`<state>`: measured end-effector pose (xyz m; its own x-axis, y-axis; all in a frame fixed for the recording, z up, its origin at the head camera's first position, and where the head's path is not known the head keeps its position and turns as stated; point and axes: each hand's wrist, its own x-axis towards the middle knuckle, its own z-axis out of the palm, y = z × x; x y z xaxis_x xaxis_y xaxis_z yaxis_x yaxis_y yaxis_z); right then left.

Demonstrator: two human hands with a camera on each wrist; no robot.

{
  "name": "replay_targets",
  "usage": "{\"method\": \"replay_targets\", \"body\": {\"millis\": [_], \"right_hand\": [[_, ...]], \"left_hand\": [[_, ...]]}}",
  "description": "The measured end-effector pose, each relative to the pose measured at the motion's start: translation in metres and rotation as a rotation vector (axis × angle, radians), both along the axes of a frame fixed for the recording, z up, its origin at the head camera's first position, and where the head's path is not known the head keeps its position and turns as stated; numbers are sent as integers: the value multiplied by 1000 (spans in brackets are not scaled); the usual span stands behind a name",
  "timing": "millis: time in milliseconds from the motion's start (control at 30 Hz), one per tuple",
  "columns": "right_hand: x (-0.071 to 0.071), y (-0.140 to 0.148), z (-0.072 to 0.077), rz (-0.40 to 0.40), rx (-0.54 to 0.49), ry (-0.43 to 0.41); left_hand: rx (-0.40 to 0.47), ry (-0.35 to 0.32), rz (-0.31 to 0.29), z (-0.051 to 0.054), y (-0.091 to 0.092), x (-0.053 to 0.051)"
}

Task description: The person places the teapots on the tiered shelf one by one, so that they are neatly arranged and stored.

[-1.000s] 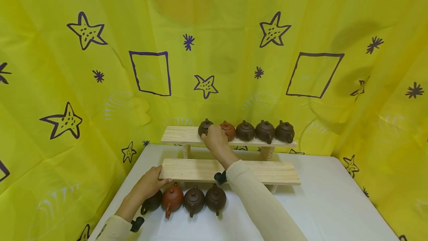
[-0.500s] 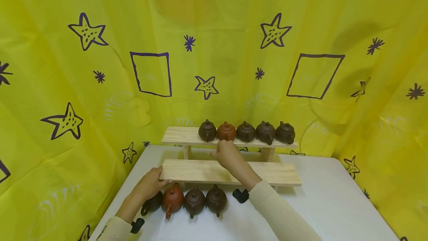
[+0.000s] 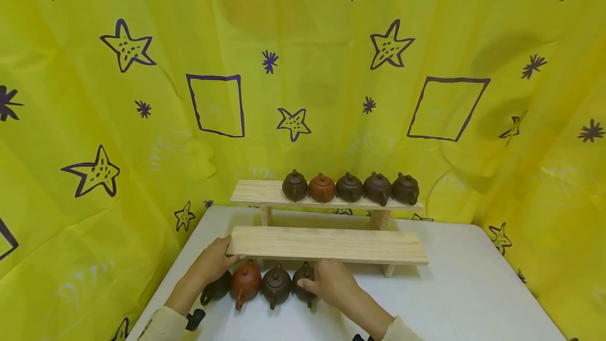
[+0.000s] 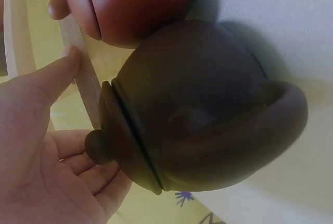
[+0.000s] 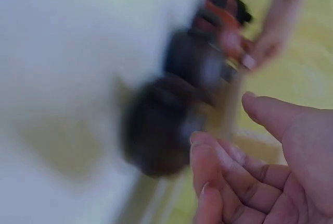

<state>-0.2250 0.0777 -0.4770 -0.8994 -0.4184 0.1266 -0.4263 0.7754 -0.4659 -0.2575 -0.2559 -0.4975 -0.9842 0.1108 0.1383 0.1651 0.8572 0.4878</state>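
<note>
At the left, the lower shelf is clasped at its end by the left grip; the lid of the leftmost teapot, hidden from the head view, is shown by the left wrist view. Past a red teapot and a dark teapot on the worktop, the rightmost front teapot is overlapped by the right grip, shown parted and unfilled by the right wrist view; contact cannot be told.
</note>
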Motion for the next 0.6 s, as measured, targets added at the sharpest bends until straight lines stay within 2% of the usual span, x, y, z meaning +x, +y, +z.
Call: {"method": "replay_targets", "body": {"millis": [133,233,600], "right_hand": [[16,-2,-24,-22,96,3],[22,-2,-32,-21,107,4],[25,6,-41,10,64,-36]], "left_hand": [[-3,11,-12,0,0,0],[2,17,-16,0,0,0],[2,6,-13,0,-1,1]]}}
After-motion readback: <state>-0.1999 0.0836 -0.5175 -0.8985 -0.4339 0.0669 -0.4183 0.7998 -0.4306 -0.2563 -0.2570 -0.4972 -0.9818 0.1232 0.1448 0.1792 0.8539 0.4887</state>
